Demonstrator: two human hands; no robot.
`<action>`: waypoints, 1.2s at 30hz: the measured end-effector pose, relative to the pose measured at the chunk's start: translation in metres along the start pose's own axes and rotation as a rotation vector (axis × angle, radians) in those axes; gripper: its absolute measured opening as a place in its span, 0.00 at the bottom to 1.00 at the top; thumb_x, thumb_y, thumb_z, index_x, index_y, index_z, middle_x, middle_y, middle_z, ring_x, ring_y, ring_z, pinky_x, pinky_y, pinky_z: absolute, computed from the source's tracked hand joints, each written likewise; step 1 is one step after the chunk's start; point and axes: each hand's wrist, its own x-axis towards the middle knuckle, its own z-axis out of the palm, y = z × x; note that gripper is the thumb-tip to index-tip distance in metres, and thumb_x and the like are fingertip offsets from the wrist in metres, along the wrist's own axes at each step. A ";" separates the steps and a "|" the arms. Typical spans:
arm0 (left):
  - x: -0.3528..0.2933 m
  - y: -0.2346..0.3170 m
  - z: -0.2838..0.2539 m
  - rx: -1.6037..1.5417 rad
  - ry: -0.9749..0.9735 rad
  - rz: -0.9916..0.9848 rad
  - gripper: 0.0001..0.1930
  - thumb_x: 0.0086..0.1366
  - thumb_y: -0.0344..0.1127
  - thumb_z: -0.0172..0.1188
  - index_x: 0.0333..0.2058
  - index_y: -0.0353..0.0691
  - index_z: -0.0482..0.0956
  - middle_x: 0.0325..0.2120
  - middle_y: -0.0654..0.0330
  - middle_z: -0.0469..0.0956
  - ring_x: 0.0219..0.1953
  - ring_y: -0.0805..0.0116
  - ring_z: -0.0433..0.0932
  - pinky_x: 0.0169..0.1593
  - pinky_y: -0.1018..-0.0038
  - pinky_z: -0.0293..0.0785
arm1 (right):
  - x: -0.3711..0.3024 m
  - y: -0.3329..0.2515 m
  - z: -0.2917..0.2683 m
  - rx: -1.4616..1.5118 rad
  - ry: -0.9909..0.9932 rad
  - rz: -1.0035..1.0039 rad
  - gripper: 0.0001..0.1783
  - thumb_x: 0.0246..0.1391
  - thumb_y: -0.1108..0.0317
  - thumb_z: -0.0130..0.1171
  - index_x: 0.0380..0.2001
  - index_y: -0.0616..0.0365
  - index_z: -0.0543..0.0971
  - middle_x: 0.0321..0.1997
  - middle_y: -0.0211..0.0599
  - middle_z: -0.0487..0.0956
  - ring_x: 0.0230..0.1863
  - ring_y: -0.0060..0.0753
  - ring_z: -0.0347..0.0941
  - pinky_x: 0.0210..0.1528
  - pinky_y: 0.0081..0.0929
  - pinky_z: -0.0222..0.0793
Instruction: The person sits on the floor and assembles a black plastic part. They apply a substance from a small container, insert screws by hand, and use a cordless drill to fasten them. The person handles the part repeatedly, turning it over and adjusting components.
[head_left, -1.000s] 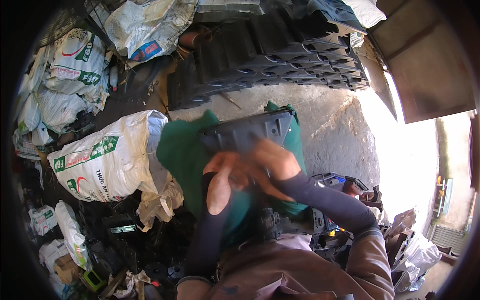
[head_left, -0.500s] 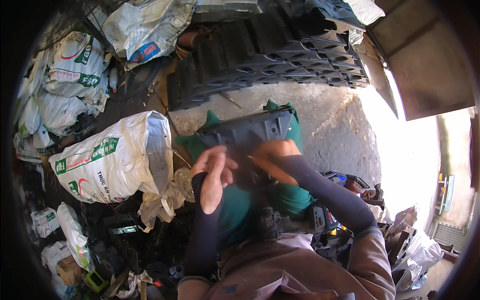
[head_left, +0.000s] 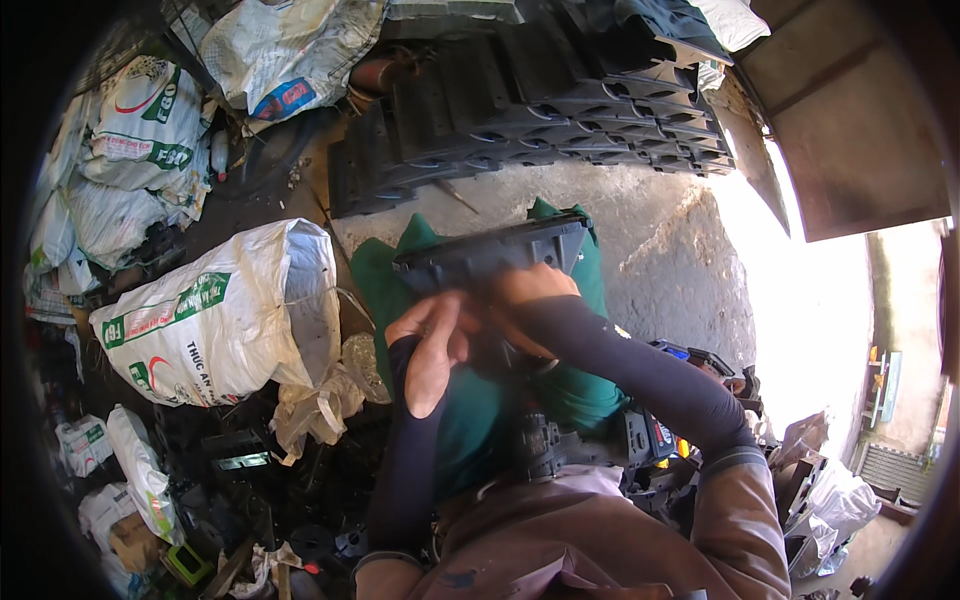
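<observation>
Left hand (head_left: 432, 335), half-open, and right hand (head_left: 535, 288), curled, are too blurred to tell their hold, while just beyond lies a long, rigid black plastic part (head_left: 480, 252) across wrinkled green cloth (head_left: 480, 415).

A long, black, ribbed plastic part (head_left: 492, 252) was laid slightly aslant across green trouser legs (head_left: 585, 398), partly hidden.

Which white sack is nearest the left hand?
The large white sack on its side, mouth open toward the green trousers; other white sacks lie farther from the left hand.
</observation>
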 end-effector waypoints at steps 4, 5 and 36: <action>0.000 -0.004 0.001 -0.011 -0.004 0.026 0.12 0.69 0.40 0.54 0.41 0.37 0.74 0.20 0.61 0.76 0.14 0.80 0.65 0.19 0.83 0.56 | -0.001 -0.001 -0.007 -0.061 -0.001 0.031 0.09 0.45 0.64 0.63 0.29 0.55 0.79 0.26 0.46 0.79 0.31 0.53 0.77 0.32 0.45 0.73; -0.001 -0.004 0.002 -0.006 -0.029 0.054 0.12 0.69 0.40 0.54 0.42 0.38 0.73 0.20 0.61 0.76 0.14 0.80 0.65 0.19 0.83 0.56 | -0.002 -0.001 -0.010 -0.059 -0.021 0.026 0.09 0.46 0.64 0.63 0.29 0.56 0.79 0.26 0.46 0.79 0.31 0.52 0.77 0.32 0.44 0.73; -0.013 0.018 0.004 -0.284 -0.231 -0.018 0.14 0.63 0.27 0.43 0.44 0.31 0.72 0.38 0.50 0.76 0.38 0.60 0.78 0.41 0.70 0.74 | -0.034 0.036 -0.005 0.125 -0.056 -0.287 0.06 0.48 0.69 0.56 0.30 0.55 0.79 0.28 0.45 0.79 0.33 0.53 0.76 0.35 0.44 0.71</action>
